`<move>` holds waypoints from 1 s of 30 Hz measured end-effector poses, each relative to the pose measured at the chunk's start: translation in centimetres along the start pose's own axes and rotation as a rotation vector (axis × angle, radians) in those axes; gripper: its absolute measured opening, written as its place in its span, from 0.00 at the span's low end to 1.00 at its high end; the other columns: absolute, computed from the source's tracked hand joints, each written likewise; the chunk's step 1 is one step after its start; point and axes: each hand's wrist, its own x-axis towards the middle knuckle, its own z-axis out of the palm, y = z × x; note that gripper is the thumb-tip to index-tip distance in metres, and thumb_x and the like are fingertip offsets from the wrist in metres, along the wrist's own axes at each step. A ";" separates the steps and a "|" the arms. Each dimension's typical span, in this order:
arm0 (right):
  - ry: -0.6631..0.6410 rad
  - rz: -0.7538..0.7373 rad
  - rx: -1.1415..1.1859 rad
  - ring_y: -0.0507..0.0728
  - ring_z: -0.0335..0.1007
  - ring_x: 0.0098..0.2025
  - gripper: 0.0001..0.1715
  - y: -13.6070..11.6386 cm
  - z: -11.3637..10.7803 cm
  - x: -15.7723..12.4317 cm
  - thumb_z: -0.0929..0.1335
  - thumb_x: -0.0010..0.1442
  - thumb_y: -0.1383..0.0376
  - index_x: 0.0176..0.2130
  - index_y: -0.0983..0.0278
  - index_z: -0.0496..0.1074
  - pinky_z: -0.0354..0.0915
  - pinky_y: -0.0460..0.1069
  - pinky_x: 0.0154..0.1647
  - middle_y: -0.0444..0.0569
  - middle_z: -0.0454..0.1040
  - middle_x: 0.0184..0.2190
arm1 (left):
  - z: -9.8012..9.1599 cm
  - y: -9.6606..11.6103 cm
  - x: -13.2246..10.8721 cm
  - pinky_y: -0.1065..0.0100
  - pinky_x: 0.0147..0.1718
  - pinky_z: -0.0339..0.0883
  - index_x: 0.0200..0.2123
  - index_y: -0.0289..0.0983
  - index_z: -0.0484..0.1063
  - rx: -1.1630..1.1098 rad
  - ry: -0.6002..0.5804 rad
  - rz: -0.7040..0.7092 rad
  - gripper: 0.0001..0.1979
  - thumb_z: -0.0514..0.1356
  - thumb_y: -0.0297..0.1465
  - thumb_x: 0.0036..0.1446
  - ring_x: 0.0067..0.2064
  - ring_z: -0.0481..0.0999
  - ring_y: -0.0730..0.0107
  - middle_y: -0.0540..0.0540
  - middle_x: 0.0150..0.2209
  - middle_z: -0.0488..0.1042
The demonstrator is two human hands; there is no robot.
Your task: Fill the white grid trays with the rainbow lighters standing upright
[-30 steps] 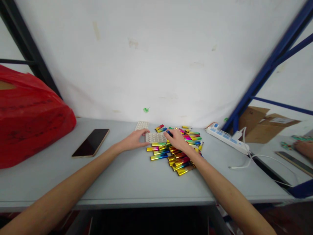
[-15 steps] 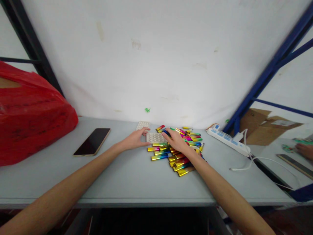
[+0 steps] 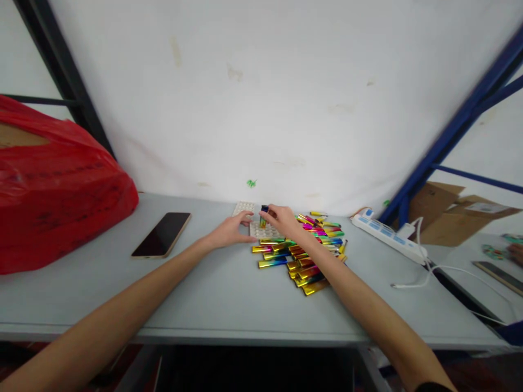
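Note:
My right hand (image 3: 283,219) pinches a shiny lighter (image 3: 263,218), dark at its top end and gold and green below. It stands upright over a pale tray (image 3: 261,233) with rows of small round hollows; whether its lower end sits in a hollow I cannot tell. My left hand (image 3: 231,230) is at the tray's left edge, thumb and fingers spread apart, holding nothing. A second dimpled tray (image 3: 244,207) lies behind it, near the wall. To the right, partly under my right forearm, is a loose heap of metallic multicoloured lighters (image 3: 302,267).
A phone (image 3: 162,234) lies on the grey table (image 3: 204,305) at left, beside a big red plastic bag (image 3: 61,201). At right are a white power strip (image 3: 388,237) with a cable, a blue frame post (image 3: 449,130), a cardboard box (image 3: 453,223) and another person's hand (image 3: 515,253).
My right hand has moved from the heap's edge to above the tray, bringing a lighter upright. My left hand keeps its place beside the tray. The view has shifted slightly.

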 end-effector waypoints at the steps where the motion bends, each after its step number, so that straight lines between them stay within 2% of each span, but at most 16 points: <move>1: -0.008 0.005 -0.004 0.55 0.68 0.29 0.28 0.1 0.4 0.6 0.66 0.71 0.43 0.31 0.61 0.70 0.55 0.48 0.34 0.46 0.75 0.26 | 0.0 0.0 0.0 0.53 0.58 0.72 0.64 0.39 0.65 -0.005 0.002 -0.001 0.46 0.75 0.49 0.44 0.55 0.82 0.50 0.38 0.55 0.81; 5: -0.076 0.021 -0.025 0.56 0.72 0.32 0.19 0.8 1.6 2.0 0.68 0.72 0.50 0.37 0.62 0.72 0.57 0.48 0.36 0.48 0.78 0.28 | 0.1 -0.3 0.0 0.53 0.59 0.72 0.66 0.38 0.63 -0.032 0.014 -0.025 0.50 0.76 0.47 0.43 0.55 0.82 0.49 0.39 0.52 0.82; 9: -0.140 -0.001 0.019 0.56 0.74 0.33 0.12 1.5 1.1 2.5 0.69 0.72 0.58 0.38 0.63 0.73 0.59 0.47 0.37 0.49 0.80 0.30 | 0.3 -0.8 0.1 0.53 0.60 0.71 0.68 0.36 0.60 -0.059 0.024 -0.056 0.54 0.77 0.47 0.42 0.55 0.82 0.50 0.38 0.53 0.82; 14: -0.205 -0.041 0.054 0.54 0.73 0.32 0.14 1.6 0.3 2.9 0.71 0.71 0.58 0.36 0.64 0.74 0.59 0.46 0.36 0.48 0.81 0.31 | 0.2 -1.1 0.3 0.53 0.61 0.71 0.69 0.36 0.59 -0.075 0.014 -0.059 0.54 0.76 0.46 0.42 0.56 0.81 0.50 0.38 0.54 0.81; 20: -0.227 -0.140 -0.030 0.53 0.68 0.31 0.14 1.3 0.9 3.7 0.71 0.71 0.58 0.37 0.67 0.76 0.56 0.46 0.35 0.48 0.78 0.30 | 0.2 -0.9 0.2 0.54 0.61 0.70 0.68 0.34 0.61 -0.042 0.012 -0.071 0.54 0.77 0.46 0.42 0.56 0.81 0.49 0.38 0.54 0.82; 26: -0.322 -0.081 0.043 0.51 0.65 0.28 0.16 1.4 1.0 4.4 0.71 0.71 0.59 0.34 0.67 0.76 0.55 0.45 0.33 0.44 0.75 0.24 | 0.1 -1.0 0.2 0.56 0.61 0.70 0.69 0.35 0.61 -0.023 0.001 -0.068 0.54 0.76 0.47 0.42 0.56 0.81 0.50 0.40 0.54 0.82; 30: -0.306 -0.046 0.049 0.50 0.63 0.27 0.20 1.2 1.4 4.8 0.74 0.67 0.55 0.30 0.67 0.76 0.53 0.45 0.32 0.42 0.73 0.22 | -0.2 -0.6 0.3 0.56 0.59 0.71 0.65 0.35 0.67 0.042 -0.002 -0.053 0.49 0.76 0.49 0.43 0.57 0.81 0.47 0.38 0.55 0.81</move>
